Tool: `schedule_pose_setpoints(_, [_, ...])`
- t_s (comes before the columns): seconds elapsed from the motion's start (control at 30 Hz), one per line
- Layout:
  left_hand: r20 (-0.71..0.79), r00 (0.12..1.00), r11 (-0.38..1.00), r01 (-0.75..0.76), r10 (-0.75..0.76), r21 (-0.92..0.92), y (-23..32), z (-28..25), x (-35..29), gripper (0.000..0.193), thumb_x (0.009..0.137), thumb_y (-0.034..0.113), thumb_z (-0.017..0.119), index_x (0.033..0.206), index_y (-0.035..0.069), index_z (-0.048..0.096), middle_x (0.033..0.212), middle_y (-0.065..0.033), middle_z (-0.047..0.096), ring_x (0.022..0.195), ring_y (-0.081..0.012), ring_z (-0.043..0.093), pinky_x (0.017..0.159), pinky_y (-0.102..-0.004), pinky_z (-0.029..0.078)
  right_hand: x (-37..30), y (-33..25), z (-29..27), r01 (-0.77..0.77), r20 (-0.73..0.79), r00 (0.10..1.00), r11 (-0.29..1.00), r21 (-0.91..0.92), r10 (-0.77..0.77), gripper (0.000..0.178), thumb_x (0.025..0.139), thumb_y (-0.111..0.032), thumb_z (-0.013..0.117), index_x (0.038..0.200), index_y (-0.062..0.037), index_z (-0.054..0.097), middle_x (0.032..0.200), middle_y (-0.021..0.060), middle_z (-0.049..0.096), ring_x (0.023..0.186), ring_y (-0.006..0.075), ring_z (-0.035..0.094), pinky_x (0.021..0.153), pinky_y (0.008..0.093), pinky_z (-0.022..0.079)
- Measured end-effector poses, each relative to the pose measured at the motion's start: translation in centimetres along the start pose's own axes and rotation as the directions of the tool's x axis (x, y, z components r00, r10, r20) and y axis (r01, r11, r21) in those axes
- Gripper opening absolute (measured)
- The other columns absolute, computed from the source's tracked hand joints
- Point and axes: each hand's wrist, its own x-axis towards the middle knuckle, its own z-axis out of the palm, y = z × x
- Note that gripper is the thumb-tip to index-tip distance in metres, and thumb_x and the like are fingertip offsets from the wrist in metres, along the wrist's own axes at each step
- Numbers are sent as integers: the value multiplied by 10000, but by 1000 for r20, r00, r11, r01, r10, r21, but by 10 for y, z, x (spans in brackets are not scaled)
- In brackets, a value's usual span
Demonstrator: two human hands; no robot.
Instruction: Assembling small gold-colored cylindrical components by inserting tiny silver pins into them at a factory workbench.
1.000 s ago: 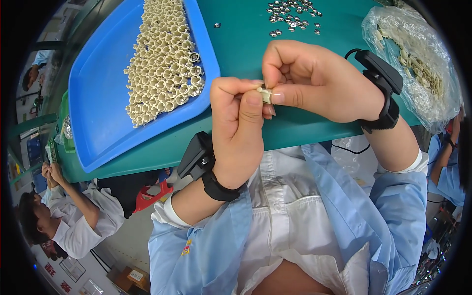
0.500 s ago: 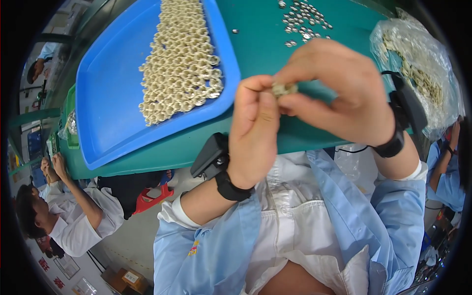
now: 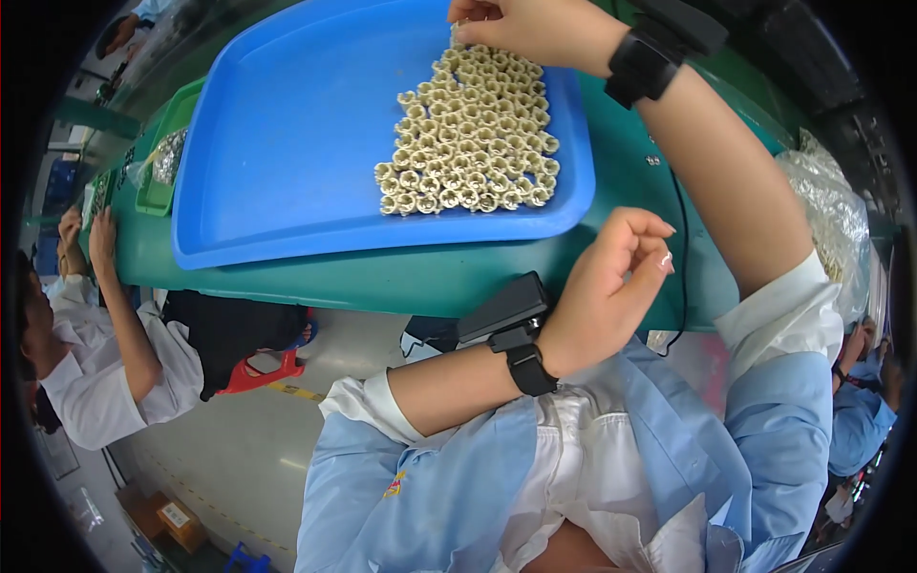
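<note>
Rows of small beige crown-shaped ring parts [image 3: 468, 143] stand in a blue tray [image 3: 287, 162]. Over the far end of these rows, my right hand [image 3: 544, 29] is closed in a pinch on a beige ring part [image 3: 458, 31], partly hidden by the fingers. Near the front edge of the table, right of the tray, my left hand [image 3: 602, 301] is raised with its fingers curled together. A tiny shiny spot shows at its thumb tip; whether it is a metal piece or a nail I cannot tell.
A clear plastic bag [image 3: 831, 210] lies at the right end of the green table [image 3: 382, 286]. On the left stands a green bin [image 3: 156, 191] with a shiny bag inside. A black cable [image 3: 681, 248] crosses the right side. A co-worker [image 3: 105, 353] sits at the left.
My hands have parted. The right hand went from beside the left to the tray's far end with a ring part. My left hand moved lower right. The view has shifted.
</note>
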Motion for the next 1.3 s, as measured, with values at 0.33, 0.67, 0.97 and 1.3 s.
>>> schedule_pose_setpoints(0.33, [58,997,995,47,-52,86,8,3,-2,154,887,47,448,1035,16,422,860,-23,496,778,-57,478,694,-204,410,22,-6,23,-26,165,986,998,-65,37,186,733,-132,541,835,-3,628,780,189,615,745,314,595,700,365,469])
schedule_pose_setpoints(0.67, [79,997,987,-22,9,159,2,5,-1,143,885,42,453,1024,18,434,869,-20,498,780,-67,478,707,-202,406,-14,10,-3,126,-98,987,992,-29,-128,178,764,-86,508,862,18,615,803,177,608,725,289,586,668,348,468])
schedule_pose_setpoints(0.97, [-1,1000,995,18,-18,94,-8,11,0,151,870,13,468,1019,12,447,860,-27,495,778,-71,482,699,-204,403,-209,7,-87,-362,-252,911,926,-108,327,130,809,-77,578,901,11,603,809,48,589,738,93,537,634,217,416])
schedule_pose_setpoints(1.3, [6,998,983,58,-60,173,5,4,-3,127,878,13,452,1004,8,439,861,-51,519,782,-88,493,731,-219,403,-376,72,-93,-904,-606,426,350,-247,672,264,794,-192,610,983,-8,590,817,103,602,780,183,574,702,256,446])
